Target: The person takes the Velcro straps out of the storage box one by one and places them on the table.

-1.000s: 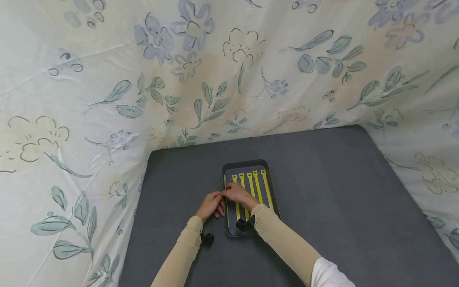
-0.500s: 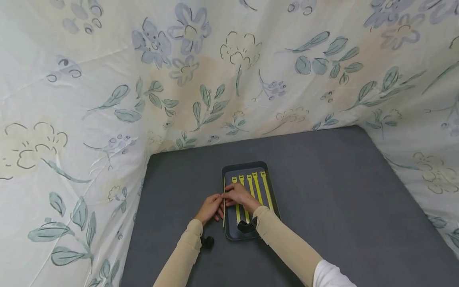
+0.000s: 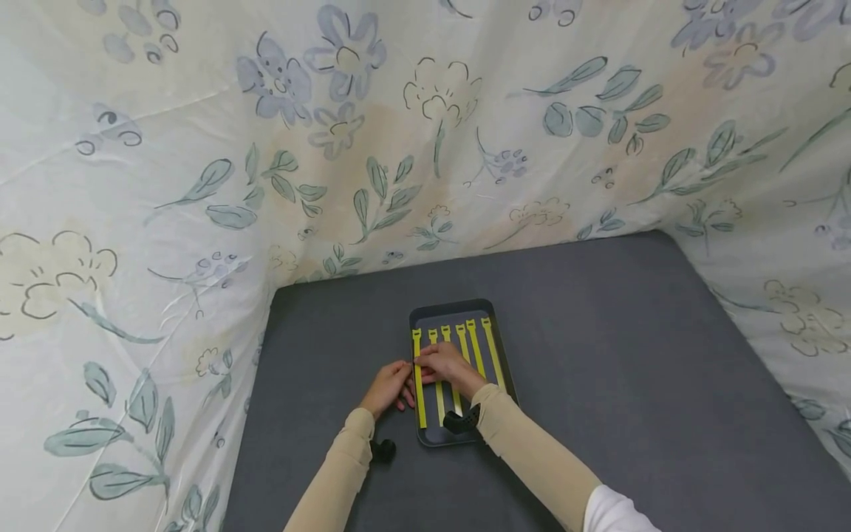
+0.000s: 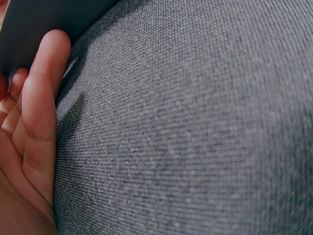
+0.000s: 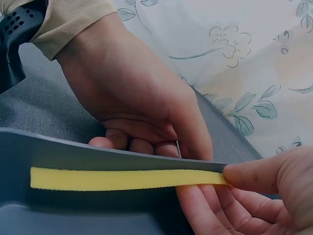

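Observation:
My right hand [image 3: 447,363] pinches a yellow hook-and-loop cable tie [image 3: 420,399] between thumb and fingers at the left side of a dark tray [image 3: 459,441]. In the right wrist view the cable tie [image 5: 107,179] stretches along the inside of the tray wall, its flat face showing. Several more yellow cable ties [image 3: 492,346] lie side by side in the tray, slotted heads toward the far end; my right hand partly covers them. Just outside the tray's left wall is my left hand [image 3: 388,386]. Its fingers [image 4: 40,105] lie loosely by the wall, and the tips are partly hidden.
The tray stands on a dark grey cloth-covered table [image 3: 598,355]. A floral curtain [image 3: 439,148] hangs behind and along both sides of it. Black wrist cameras sit on both sleeves, the right one [image 3: 460,421] over the tray's near end.
The leftmost cable tie was edge-on at the tray's left rim; now its flat face and slotted head show. My right hand has shifted only slightly, and my left hand stays by the wall.

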`<state>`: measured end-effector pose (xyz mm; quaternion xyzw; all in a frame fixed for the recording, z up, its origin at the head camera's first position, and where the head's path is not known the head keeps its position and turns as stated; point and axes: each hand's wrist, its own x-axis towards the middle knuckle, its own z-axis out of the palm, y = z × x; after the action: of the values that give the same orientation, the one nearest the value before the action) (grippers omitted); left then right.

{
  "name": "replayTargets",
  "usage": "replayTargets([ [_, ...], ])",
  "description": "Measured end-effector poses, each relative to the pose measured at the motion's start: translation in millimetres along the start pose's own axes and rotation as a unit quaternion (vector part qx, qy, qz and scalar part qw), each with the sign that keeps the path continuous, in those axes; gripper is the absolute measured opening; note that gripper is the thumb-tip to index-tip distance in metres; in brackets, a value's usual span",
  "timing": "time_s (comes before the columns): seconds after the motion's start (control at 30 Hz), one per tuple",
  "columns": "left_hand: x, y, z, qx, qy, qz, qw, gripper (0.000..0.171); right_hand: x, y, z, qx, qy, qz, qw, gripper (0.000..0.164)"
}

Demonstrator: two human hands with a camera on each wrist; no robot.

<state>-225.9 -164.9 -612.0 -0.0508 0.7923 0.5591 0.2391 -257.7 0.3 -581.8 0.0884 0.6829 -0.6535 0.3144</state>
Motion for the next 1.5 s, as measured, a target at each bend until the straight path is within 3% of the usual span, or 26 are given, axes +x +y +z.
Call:
replayTargets([
  [0.6, -2.8, 4.4, 2.6, -0.005, 0.004, 0.002, 1.0, 0.033, -12.6, -20.9, -20.2, -0.002, 0.031, -0.047, 0.998, 0.03],
  [0.8, -3.5, 3.7, 2.9, -0.011, 0.002, 0.004, 0.9999, 0.034, -14.1, -28.3, -28.1, 0.007, 0.025, -0.081, 0.996, 0.026],
  [1.3, -0.6, 2.1, 2.8, -0.027, 0.003, 0.007, 0.9996, 0.039, -23.4, -45.3, -41.3, 0.038, 0.012, -0.116, 0.992, 0.027],
  [1.5, -21.5, 27.7, -1.6, -0.03, -0.019, 0.006, 0.9994, 0.052, -30.2, -51.9, -50.1, 0.039, 0.018, -0.127, 0.991, 0.029],
])
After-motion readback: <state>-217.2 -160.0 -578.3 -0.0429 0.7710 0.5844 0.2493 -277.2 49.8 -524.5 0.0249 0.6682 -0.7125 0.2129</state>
